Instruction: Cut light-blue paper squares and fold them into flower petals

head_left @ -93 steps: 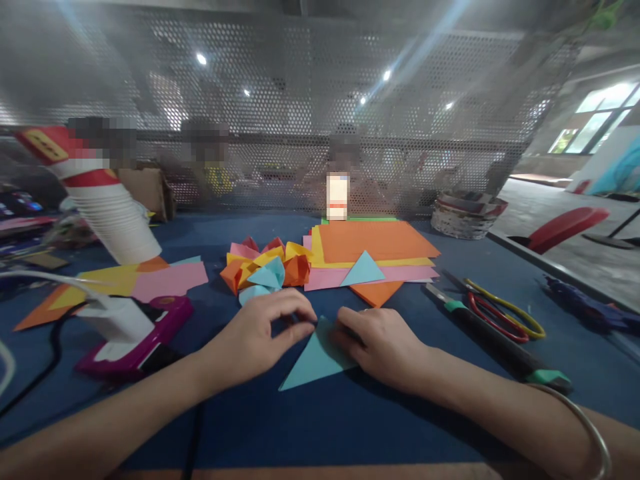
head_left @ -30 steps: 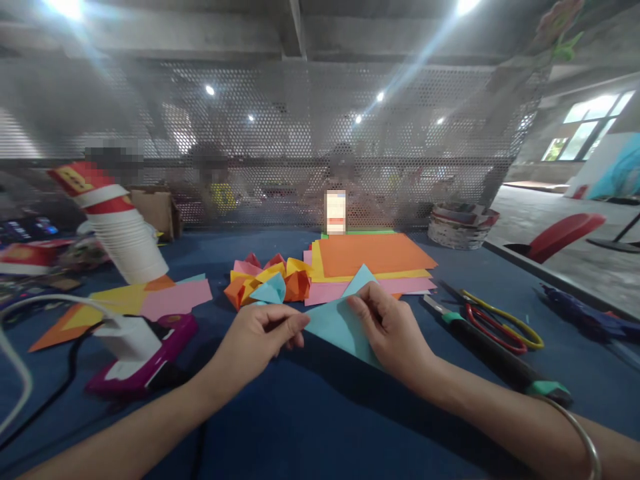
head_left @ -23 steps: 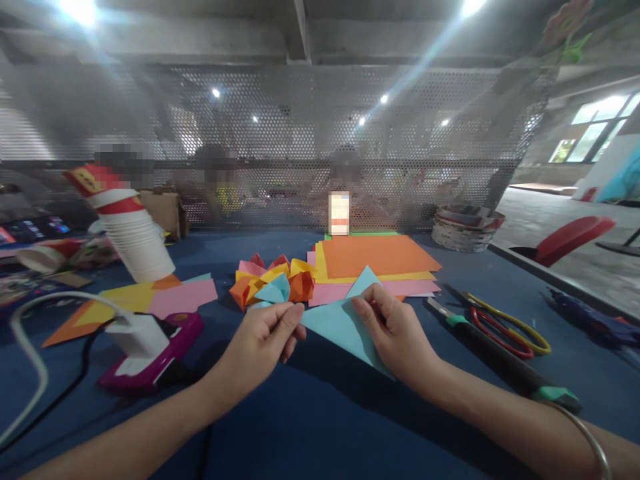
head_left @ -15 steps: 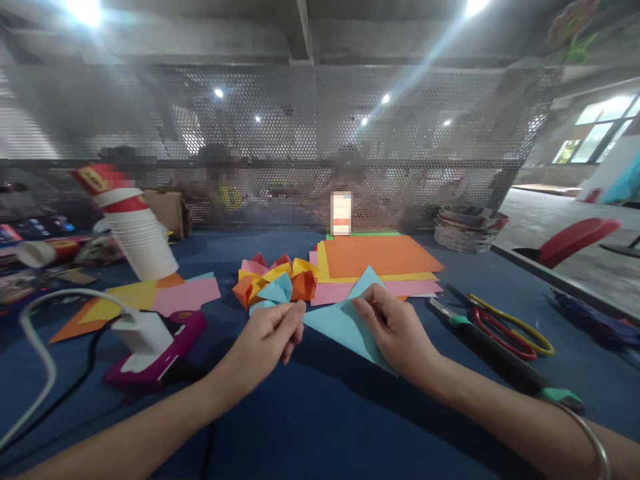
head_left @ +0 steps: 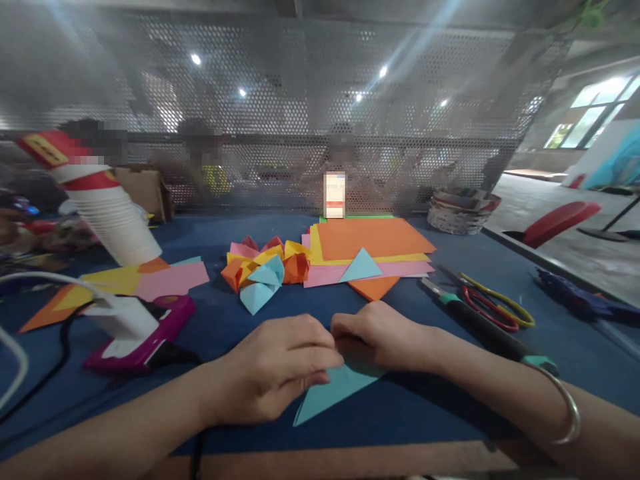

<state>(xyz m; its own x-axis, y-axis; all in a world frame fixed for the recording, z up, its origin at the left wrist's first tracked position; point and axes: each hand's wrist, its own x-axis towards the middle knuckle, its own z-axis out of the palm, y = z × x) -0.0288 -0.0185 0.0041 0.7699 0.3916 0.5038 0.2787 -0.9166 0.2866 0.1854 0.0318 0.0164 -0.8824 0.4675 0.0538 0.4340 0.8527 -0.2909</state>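
1. Nearest the camera, a light blue paper triangle (head_left: 333,393) lies flat on the blue worktop (head_left: 400,413), one corner pointing toward the near edge.
2. The left hand (head_left: 273,373) rests on the triangle's upper edge, its fingers (head_left: 315,360) curled down and pressing the paper; whether they pinch it cannot be told.
3. The right hand (head_left: 385,337) meets the left at the same edge, fingers bent and pressed onto the paper, a bangle (head_left: 563,407) on the wrist.
4. To the left, a magenta device (head_left: 143,333) with a white block on it sits on the worktop.
5. To the right lie a green-tipped knife (head_left: 480,327) and scissors (head_left: 493,310).
6. Farther off, a cluster of folded paper pieces (head_left: 263,270) sits beside a stack of coloured sheets (head_left: 370,247), with a small blue triangle (head_left: 360,267) on it.
7. A stack of paper cups (head_left: 107,213) leans at far left.
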